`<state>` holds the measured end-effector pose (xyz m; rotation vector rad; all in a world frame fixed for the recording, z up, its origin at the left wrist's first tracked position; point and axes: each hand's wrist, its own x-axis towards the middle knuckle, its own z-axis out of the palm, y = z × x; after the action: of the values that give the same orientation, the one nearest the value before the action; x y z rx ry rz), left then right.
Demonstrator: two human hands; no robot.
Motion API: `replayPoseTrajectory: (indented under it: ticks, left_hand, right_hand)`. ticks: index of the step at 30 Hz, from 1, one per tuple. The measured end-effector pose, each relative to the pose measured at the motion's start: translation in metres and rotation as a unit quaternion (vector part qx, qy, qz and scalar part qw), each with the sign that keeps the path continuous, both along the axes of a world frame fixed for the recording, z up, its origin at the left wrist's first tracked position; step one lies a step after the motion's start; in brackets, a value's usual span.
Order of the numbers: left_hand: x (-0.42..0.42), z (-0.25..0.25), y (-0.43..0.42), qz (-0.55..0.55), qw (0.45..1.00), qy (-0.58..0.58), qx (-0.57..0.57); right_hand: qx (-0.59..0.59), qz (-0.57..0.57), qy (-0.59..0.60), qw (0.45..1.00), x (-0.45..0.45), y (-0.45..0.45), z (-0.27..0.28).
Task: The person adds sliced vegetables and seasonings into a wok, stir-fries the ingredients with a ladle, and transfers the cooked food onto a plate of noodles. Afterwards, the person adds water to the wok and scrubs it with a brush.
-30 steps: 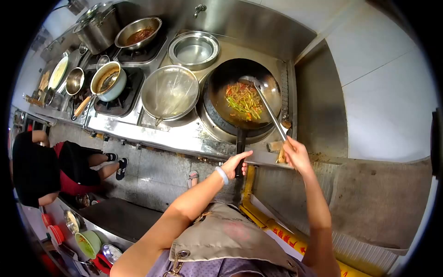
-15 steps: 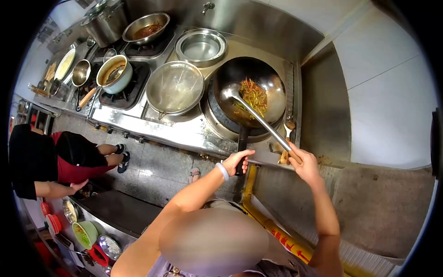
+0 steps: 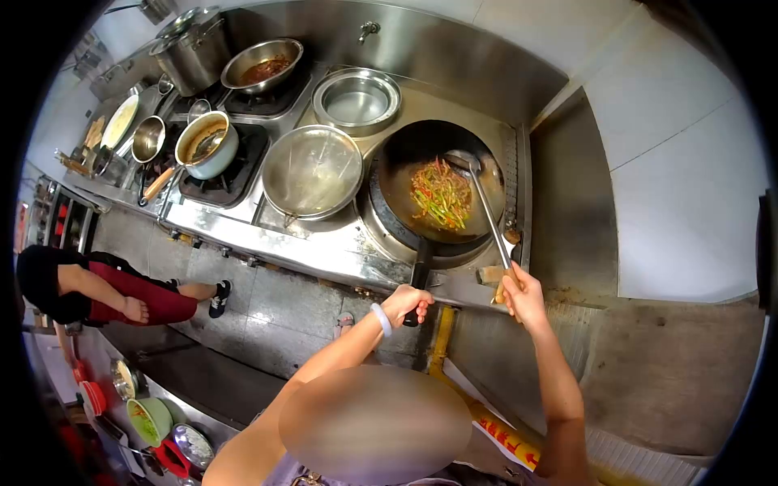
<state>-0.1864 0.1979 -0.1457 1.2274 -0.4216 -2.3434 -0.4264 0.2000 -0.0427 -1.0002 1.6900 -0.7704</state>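
A dark wok (image 3: 405,150) sits on the round burner, with shredded green and red food (image 3: 442,194) spread in its middle. My left hand (image 3: 407,305) is closed round the wok's black handle. In my right hand (image 3: 523,296) is the wooden-ended grip of a long metal ladle (image 3: 489,209). The ladle's bowl rests inside the wok at the far right, beside the food. Near my right hand, a wooden-handled utensil (image 3: 510,236) lies by the stove's right edge, partly hidden.
Left of the wok stand a wide strainer over a bowl (image 3: 313,172) and a metal basin (image 3: 356,101). Farther left are a saucepan (image 3: 207,146), a bowl of red sauce (image 3: 262,65) and a stockpot (image 3: 193,57). A co-worker (image 3: 105,287) stands at the left. A yellow pipe (image 3: 442,338) runs below the stove.
The ladle's bowl has moved from the wok's left side to its far right. My left fingers have closed more tightly round the handle. The co-worker has turned and moved an arm.
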Motion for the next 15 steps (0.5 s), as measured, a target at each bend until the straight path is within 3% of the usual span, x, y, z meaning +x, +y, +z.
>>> replayPoseTrajectory:
  ticks: [3,5,7,8,11,13,15]
  left_hand:
    - [0.015,0.011,0.004,-0.015,1.000,0.011,0.003]
    - [0.024,0.027,0.013,-0.002,0.998,0.007,-0.068]
    - [0.042,0.049,0.013,-0.021,0.998,0.023,-0.061]
    - [0.050,0.056,0.015,-0.020,0.995,0.086,-0.056]
    - [0.082,0.104,0.018,-0.030,0.993,0.089,-0.072]
    - [0.112,0.136,0.018,-0.017,0.991,0.116,-0.070]
    - [0.145,0.156,0.020,-0.019,0.988,0.132,-0.081]
  right_hand:
    - [0.018,0.053,-0.073,0.996,0.010,0.012,0.029]
    - [0.027,0.084,-0.051,0.995,0.019,0.025,0.064]
    - [0.005,0.077,-0.026,0.997,0.023,0.038,0.086]
    - [-0.031,0.081,-0.011,0.996,0.018,0.045,0.092]
    - [-0.029,0.053,0.040,0.997,0.028,0.051,0.140]
    - [0.007,0.069,0.121,0.990,0.066,0.061,0.206]
    - [-0.041,0.072,0.113,0.990,0.089,0.070,0.218]
